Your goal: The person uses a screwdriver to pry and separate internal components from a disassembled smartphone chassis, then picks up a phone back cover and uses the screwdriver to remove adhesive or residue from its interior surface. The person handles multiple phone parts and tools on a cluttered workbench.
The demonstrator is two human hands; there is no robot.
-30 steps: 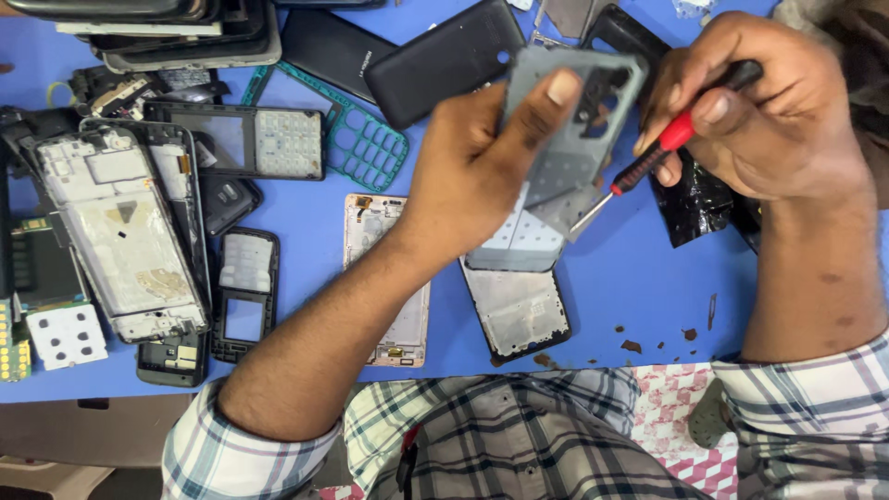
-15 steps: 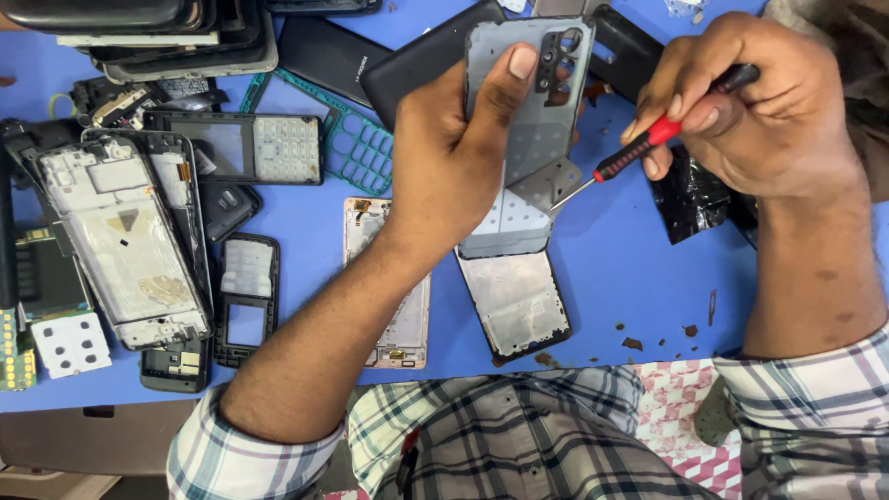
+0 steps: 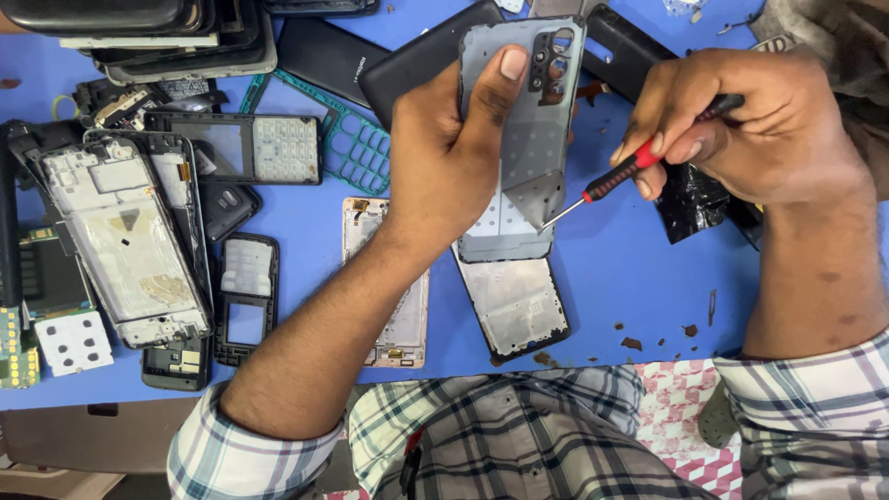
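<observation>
My left hand (image 3: 444,153) grips a grey phone back cover (image 3: 526,139) upright above the blue table (image 3: 630,278), thumb pressed near its camera cutout. My right hand (image 3: 759,125) holds a red and black screwdriver (image 3: 639,162). The screwdriver's metal tip touches a peeling grey film on the cover's lower half. Below the cover a dark phone frame (image 3: 514,306) lies flat on the table.
Phone parts crowd the left: a large open phone chassis (image 3: 125,236), a keypad frame (image 3: 245,148), a teal keypad bezel (image 3: 356,148), a small black frame (image 3: 245,296), circuit boards (image 3: 18,343). Black covers (image 3: 417,60) lie at the back. Small debris (image 3: 648,338) dots the table's near right.
The left hand has raised the grey cover and turned it more upright. The screwdriver tip has moved up with it and stays at the peeling film.
</observation>
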